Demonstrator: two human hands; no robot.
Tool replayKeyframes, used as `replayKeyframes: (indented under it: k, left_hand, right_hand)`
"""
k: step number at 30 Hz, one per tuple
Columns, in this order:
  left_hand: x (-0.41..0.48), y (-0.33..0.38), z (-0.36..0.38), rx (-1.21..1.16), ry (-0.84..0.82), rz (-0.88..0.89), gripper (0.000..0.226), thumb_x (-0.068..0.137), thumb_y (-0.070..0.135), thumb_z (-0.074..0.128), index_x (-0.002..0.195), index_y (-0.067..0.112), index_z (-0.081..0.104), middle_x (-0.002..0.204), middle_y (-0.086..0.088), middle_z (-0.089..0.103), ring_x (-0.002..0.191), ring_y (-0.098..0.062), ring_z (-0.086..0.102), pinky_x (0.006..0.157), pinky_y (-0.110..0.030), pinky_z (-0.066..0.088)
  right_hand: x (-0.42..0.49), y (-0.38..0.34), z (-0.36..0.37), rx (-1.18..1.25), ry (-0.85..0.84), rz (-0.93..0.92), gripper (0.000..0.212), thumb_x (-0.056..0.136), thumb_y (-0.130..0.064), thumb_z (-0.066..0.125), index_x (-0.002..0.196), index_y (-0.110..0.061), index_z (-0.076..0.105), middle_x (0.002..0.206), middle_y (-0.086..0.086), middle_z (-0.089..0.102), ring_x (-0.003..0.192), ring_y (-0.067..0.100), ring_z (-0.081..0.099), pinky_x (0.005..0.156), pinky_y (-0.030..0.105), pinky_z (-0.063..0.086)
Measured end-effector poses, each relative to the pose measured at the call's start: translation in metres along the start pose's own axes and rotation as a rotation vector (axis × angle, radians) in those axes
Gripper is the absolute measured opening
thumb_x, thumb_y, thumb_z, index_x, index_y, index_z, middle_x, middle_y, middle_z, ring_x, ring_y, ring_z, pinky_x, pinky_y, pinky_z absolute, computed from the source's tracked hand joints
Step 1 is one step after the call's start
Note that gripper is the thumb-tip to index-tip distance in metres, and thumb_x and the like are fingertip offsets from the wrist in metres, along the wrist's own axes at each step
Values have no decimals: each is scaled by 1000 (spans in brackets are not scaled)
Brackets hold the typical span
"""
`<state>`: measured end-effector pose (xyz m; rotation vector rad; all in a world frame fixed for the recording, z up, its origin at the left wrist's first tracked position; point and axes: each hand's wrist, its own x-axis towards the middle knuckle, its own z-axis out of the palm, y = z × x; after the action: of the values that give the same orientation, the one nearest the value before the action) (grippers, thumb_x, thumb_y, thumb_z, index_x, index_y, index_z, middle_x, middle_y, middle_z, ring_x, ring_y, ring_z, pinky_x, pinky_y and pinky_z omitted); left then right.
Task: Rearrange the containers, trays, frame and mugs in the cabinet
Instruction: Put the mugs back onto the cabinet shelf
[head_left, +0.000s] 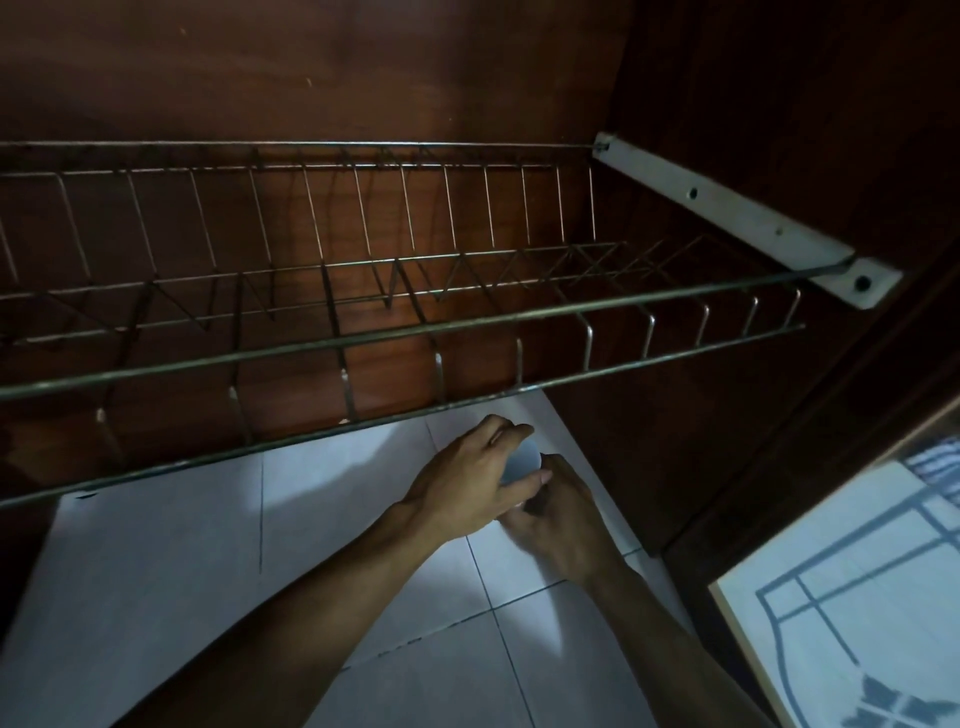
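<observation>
holding pale mug (522, 464) | left hand (467, 488) grip curled round it | right hand (563, 519) grip curled on it | under wire rack (415, 327)

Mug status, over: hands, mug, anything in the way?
Left hand, right hand both holding pale mug. Mug below wire rack. Front rail close overhead.

No text, label or number is legible anywhere

You see a reddish-brown cabinet (363, 78), dull silver wire rack (415, 332), white bracket (727, 213), white tiles (156, 571) with dark grout lines, a pale bluish container (522, 462), and a white door panel (857, 597) patterned in grey-blue lines.
</observation>
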<state>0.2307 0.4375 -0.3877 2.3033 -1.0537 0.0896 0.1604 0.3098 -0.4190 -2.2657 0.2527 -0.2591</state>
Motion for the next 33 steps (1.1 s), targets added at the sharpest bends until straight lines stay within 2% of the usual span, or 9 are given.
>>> replayKeyframes:
  k: [2,4,6,8,11,13,20,23,33]
  left_hand:
    - [-1,3,-3,1,-12,-9,61,92,54,53,140,18,47,132,1,48,115,-15,52,94,-30,47]
    - [-2,6,-7,3,-15,-20,61,92,54,52,141,18,46,133,2,47,116,-15,51,95,-30,46]
    - [-4,11,-13,8,-20,-26,61,92,55,51,141,19,45,133,3,46,116,-14,51,95,-31,45]
    - [-6,15,-19,8,-23,-30,61,92,56,51,141,19,45,134,4,46,116,-14,51,94,-31,46]
    - [-12,25,-30,7,-6,-16,59,92,56,52,138,20,48,132,5,47,113,-14,52,93,-35,47]
    - [-17,31,-37,13,12,-7,57,91,55,52,137,20,49,131,5,48,112,-14,52,91,-35,48]
    - [-39,51,-60,26,38,-4,57,89,59,52,134,23,53,130,9,50,111,-12,53,90,-37,50]
    - [-52,62,-71,26,52,-22,60,87,62,54,134,24,54,131,12,51,113,-10,52,92,-37,50]
    - [-105,109,-89,33,125,-80,61,82,69,50,129,31,57,124,18,54,108,-6,51,91,-35,49]
  right_hand:
    - [-3,-2,-3,66,-18,13,57,68,-37,79,118,-19,58,104,-10,57,93,2,60,76,7,48]
    - [-8,-6,-5,151,-36,28,63,62,-50,74,115,-23,56,110,-5,61,100,7,63,83,22,56]
    - [-14,-10,-7,185,-16,19,64,60,-53,73,114,-23,57,111,-2,62,102,10,64,84,33,58]
    - [-18,-17,-9,179,-3,-3,54,66,-43,77,112,-25,55,109,-3,63,101,8,63,84,30,57]
    - [-25,-25,-15,195,25,-52,49,74,-19,82,113,-26,53,106,-8,61,98,-3,60,77,11,50]
    - [-31,-30,-18,218,33,-72,50,74,-16,82,114,-25,54,106,-11,61,99,-5,59,75,8,47]
    - [-58,-47,-20,234,75,-132,62,71,-40,79,125,-24,55,114,-13,62,107,5,60,88,23,53]
    - [-74,-56,-21,258,108,-138,60,73,-32,82,125,-24,54,114,-14,60,107,1,58,86,16,50]
    - [-136,-77,-37,513,41,-179,50,77,-16,81,120,-27,58,114,-10,60,106,4,61,79,15,51]
